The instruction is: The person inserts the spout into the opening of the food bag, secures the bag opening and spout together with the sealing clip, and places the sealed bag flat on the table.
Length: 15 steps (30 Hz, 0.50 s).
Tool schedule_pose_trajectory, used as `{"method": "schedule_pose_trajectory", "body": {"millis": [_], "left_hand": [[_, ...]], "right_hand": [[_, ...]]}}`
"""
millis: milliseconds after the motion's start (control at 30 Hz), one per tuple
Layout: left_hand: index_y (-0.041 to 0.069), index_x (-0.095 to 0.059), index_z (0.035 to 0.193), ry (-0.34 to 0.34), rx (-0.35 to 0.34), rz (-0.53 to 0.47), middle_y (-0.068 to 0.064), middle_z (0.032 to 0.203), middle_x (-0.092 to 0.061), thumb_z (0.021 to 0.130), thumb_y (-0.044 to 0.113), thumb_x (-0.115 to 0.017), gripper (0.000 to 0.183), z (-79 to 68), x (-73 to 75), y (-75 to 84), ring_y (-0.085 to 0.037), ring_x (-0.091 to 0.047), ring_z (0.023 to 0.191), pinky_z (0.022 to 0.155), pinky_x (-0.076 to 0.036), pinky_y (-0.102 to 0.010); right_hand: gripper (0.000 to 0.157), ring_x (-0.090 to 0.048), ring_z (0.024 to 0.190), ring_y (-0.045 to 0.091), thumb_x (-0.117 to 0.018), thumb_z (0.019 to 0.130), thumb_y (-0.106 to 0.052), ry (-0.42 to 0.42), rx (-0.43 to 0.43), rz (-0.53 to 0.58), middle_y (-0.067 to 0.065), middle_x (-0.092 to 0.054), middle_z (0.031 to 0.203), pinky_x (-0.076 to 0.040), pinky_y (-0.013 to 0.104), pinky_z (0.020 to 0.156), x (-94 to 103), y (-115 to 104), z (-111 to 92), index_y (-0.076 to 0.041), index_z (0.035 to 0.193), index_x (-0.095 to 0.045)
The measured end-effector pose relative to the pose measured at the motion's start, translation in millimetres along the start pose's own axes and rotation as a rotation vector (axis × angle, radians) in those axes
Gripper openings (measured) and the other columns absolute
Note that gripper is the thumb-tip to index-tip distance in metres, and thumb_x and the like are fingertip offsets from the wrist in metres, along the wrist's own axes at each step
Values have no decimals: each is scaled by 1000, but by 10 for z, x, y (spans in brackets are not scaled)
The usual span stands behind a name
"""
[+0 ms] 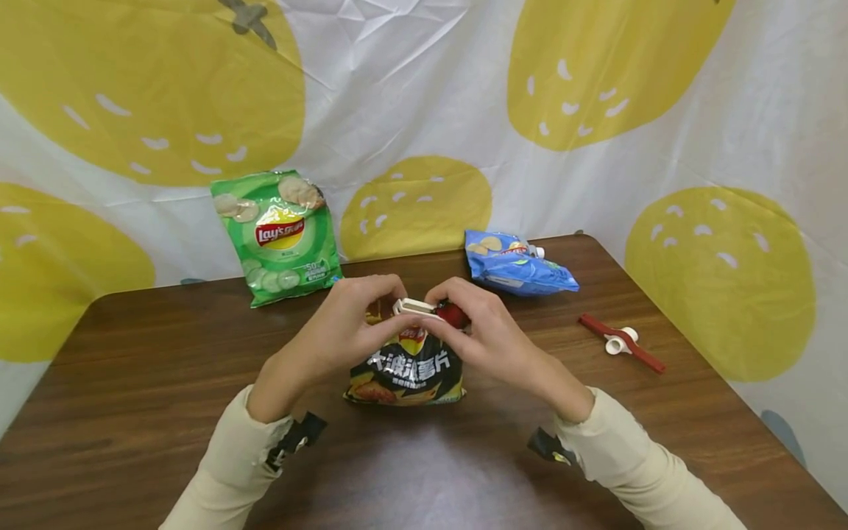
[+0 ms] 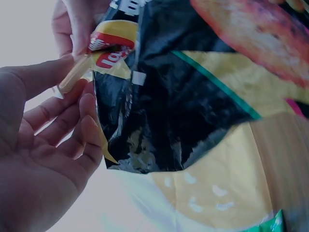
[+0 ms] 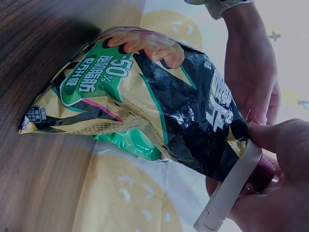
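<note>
A black bag of potato chips [image 1: 414, 372] stands upright on the table between the two hands. Across its top lies a white bag clip [image 1: 416, 307] with a dark red part [image 3: 263, 174]. My left hand [image 1: 347, 316] pinches one end of the clip at the bag's top edge, its other fingers bent beside the bag in the left wrist view. The right hand [image 1: 486, 331] grips the clip's other end around the red part, thumb toward me. Fingertips behind the clip are partly hidden. Whether the clip is fully closed is unclear.
A green chip bag [image 1: 285, 243] leans against the patterned curtain [image 1: 411, 88] at back left. At back right lies a blue chip bag [image 1: 517, 272], a white cap [image 1: 538, 252] showing behind it. A red and white bag clip [image 1: 621, 342] rests on the wooden table [image 1: 165, 390], right side.
</note>
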State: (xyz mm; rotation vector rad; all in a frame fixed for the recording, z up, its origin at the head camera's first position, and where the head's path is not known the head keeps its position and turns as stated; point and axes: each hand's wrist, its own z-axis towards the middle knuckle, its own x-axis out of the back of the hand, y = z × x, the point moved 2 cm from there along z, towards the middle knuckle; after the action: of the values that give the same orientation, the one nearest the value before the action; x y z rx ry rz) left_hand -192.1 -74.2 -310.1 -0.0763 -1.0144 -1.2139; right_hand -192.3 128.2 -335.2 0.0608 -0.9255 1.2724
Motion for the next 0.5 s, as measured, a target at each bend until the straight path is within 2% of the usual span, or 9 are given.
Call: {"method": "schedule_pose_trajectory", "body": {"millis": [233,367,500], "left_hand": [[18,-57,76,-44,37,-83,8,64,-52,90,21,-76,24,-28,10,8,-8,-48,57,52,-40,-27],[18,-54,74,-104,56,-69,8,62,-45,92,23,-72,26,-35,15,16,-9,-44,54,51,-35,-26],[17,-53,74,-164,44,-42,8,61,-40,94,22,-70,27,-30,26,41,-8,-41,54,52,-33,-25]], "right_hand": [[13,-55,82,9,-71,92,-10,-33,49,10,-3,-62,96,-47,25,68,-37,-18,6,-10,103,-64],[14,-56,88,11,-69,93,-8,-65,72,18,-1,-64,100,-48,27,74,-75,-15,0,-9,107,-65],[15,-57,93,12,-68,94,-8,-87,83,31,-1,-65,102,-48,27,79,-108,-15,-10,-8,108,-65]]}}
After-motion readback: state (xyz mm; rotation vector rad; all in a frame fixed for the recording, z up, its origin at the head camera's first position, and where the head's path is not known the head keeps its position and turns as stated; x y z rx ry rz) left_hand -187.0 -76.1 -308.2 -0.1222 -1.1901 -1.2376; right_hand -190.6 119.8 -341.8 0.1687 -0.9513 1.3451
